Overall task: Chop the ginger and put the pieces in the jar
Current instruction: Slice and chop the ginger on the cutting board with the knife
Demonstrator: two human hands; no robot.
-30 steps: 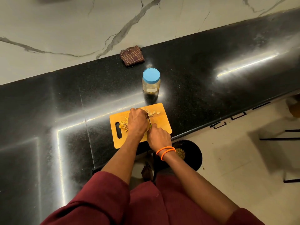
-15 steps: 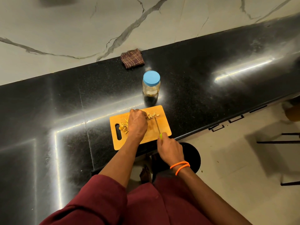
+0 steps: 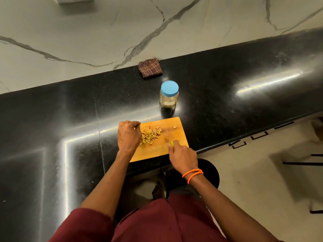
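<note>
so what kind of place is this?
Most likely a home kitchen: a polished black stone counter under a marble-look wall, a wooden cutting board with chopped ginger, and a blue-lidded jar beside a checked cloth.

A single wide-angle view is given, taken from the head of a person and aimed forward and steeply down. The black counter is seen from above, slanting across the frame, with the marble wall at the top and the floor at the right. The cutting board is placed near the centre, within arm's reach. The person's own forearms and lap are taken in at the bottom edge.
</note>
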